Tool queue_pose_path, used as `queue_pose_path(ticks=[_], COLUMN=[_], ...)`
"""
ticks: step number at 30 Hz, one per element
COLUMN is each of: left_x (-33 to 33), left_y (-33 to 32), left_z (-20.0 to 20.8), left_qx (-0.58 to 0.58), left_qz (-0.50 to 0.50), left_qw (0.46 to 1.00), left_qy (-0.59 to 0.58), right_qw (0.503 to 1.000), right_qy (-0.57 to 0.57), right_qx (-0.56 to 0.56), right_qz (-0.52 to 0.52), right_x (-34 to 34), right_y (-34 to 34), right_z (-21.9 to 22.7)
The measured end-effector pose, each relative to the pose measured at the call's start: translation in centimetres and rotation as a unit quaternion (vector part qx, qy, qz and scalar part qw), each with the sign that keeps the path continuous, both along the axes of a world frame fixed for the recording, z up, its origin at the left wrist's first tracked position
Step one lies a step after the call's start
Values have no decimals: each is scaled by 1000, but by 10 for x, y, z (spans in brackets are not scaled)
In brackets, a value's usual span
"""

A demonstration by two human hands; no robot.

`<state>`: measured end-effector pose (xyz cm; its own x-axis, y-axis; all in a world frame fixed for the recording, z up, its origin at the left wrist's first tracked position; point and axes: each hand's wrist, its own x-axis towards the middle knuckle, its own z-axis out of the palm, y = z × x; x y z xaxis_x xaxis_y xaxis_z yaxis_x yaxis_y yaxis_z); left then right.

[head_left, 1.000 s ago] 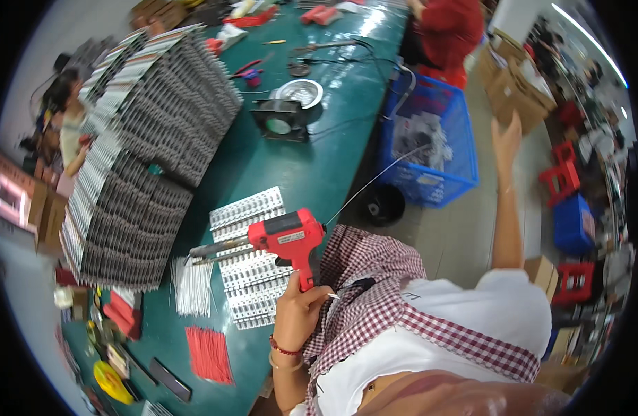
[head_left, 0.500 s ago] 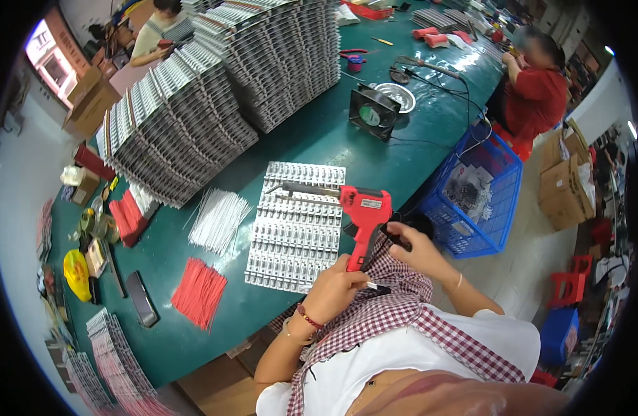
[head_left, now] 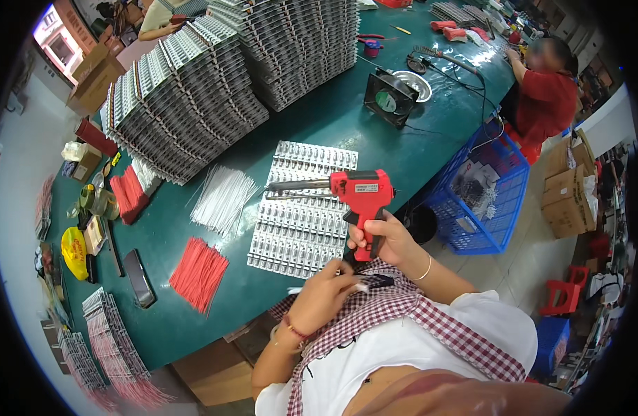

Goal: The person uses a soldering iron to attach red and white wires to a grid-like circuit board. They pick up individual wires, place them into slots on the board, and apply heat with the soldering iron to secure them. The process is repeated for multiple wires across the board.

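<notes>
My right hand (head_left: 394, 240) is wrapped round the handle of a red-and-black soldering gun (head_left: 369, 196), its long metal barrel pointing left. Under the barrel lies a pale panel (head_left: 302, 229) with rows of small metal-looking parts. My left hand (head_left: 326, 290) is just below the gun's handle, with fingers curled near a dark cord and a small white strip. What those fingers hold, if anything, I cannot make out. To the panel's left is a bundle of white wires (head_left: 224, 200); nearer me lies a bundle of red wires (head_left: 199, 274).
Tall stacks of similar panels (head_left: 184, 104) stand at the back left of the green table (head_left: 319, 125). A small black fan (head_left: 388, 99) and a metal dish (head_left: 415, 84) sit beyond. A blue crate (head_left: 475, 194) stands right, a phone (head_left: 139, 277) lies left. A co-worker (head_left: 546, 90) sits far right.
The soldering gun has passed from my left hand into my right hand and moved slightly up. My left hand has let go of its handle and lies lower.
</notes>
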<state>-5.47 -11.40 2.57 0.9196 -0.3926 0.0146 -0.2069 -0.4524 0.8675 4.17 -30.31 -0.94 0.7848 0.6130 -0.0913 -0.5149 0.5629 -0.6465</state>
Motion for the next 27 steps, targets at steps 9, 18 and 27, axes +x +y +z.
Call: queue_pose_path(ticks=[9,18,27], left_x=[-80,-70,-48], left_y=[80,75,100], left_z=[-4,-26,-53], left_qx=[28,73,209], left_qz=[429,406,430], left_qw=[903,907,851], left_qy=[-6,-86,-220], right_qw=[995,979,929], right_qy=[-9,-62,-115], right_qx=[37,-175,-350], right_qz=[89,80,27], right_x=[5,-14,-34], right_y=[27,40,40], right_z=[22,35,46])
